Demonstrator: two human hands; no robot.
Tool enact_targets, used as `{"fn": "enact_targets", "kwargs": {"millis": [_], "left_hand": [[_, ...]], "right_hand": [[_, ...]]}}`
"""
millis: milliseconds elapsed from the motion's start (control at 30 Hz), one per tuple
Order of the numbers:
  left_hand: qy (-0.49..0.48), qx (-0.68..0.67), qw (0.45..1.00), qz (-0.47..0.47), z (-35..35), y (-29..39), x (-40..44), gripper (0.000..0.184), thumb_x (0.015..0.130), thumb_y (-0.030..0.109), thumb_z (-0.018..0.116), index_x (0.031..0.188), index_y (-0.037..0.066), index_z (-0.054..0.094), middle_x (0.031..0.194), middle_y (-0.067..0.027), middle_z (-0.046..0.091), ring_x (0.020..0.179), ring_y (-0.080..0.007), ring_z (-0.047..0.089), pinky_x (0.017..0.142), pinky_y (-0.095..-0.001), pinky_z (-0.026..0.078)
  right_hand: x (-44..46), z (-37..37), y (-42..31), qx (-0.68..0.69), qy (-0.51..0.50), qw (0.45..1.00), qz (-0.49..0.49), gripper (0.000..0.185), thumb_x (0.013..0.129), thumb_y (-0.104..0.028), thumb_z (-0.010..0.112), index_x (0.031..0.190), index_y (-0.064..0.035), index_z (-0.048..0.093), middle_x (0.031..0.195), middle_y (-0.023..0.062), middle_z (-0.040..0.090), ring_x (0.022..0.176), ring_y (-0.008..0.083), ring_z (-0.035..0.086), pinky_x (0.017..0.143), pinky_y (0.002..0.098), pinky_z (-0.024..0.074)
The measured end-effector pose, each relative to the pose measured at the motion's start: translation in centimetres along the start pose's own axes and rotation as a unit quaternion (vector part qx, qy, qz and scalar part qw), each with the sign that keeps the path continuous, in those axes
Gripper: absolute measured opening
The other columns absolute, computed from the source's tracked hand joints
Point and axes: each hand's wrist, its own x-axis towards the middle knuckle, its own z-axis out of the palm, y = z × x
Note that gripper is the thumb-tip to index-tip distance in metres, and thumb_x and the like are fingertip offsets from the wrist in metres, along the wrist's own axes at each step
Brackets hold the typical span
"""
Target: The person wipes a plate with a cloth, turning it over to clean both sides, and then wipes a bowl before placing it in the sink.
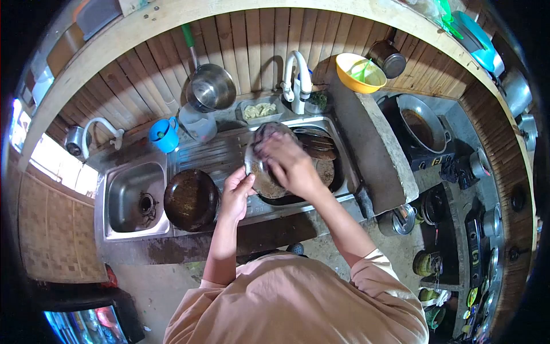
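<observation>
My left hand (238, 189) is closed on the near-left edge of a round, pale-rimmed dish (250, 157) tilted over the right sink basin; its exact kind is hard to make out. Over the dish is my right hand (289, 163), its fingers blurred by motion and pressed to a dark, mottled cloth-like wad (272, 135). Brown, wet-looking surfaces show below the hands, and several dark dishes (318, 144) lie in the right basin (342, 172). A dark, round pan (191, 200) rests on the drainboard left of my left hand.
A white faucet (299, 86) rises behind the right basin. A blue mug (164, 135) and a clear container (197, 123) stand behind the drainboard. At far left is another sink basin (129, 198). A concrete ledge (372, 143) separates the sink from a stove with a wok (424, 123).
</observation>
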Motion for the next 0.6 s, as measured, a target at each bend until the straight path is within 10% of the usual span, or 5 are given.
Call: {"fn": "enact_targets", "kwargs": {"millis": [267,500,600], "left_hand": [[0.115,-0.215,0.969,0.031,-1.9,0.3,0.7,0.023,0.106,0.009,0.055,0.128,0.008,0.062,0.113,-0.0037,0.072,0.092,-0.0183,0.073,0.078,-0.0376,0.06],[0.077,-0.172,0.982,0.03,-2.2,0.7,0.6,0.034,0.106,0.012,0.056,0.139,0.003,0.057,0.125,-0.0085,0.07,0.108,-0.0218,0.072,0.09,-0.0437,0.061],[0.075,-0.13,0.988,0.022,-1.3,1.1,0.4,0.033,0.105,0.012,0.058,0.137,0.003,0.059,0.125,-0.0081,0.07,0.107,-0.0212,0.071,0.09,-0.0425,0.061]], "right_hand": [[-6.5,1.9,0.0,-0.071,-0.081,0.986,-0.124,0.047,0.086,-0.01,0.076,0.132,-0.0054,0.068,0.141,0.012,0.064,0.143,0.0365,0.05,0.122,0.0547,0.0364],[-4.8,1.3,2.9,0.033,0.118,0.982,0.144,0.034,0.092,0.0,0.069,0.125,0.0036,0.068,0.132,0.0224,0.068,0.133,0.0395,0.06,0.115,0.0477,0.0449],[-3.5,0.6,2.3,-0.013,0.111,0.987,0.114,0.031,0.091,0.001,0.068,0.122,0.0039,0.069,0.129,0.022,0.069,0.129,0.0393,0.062,0.114,0.0478,0.0464]]}}
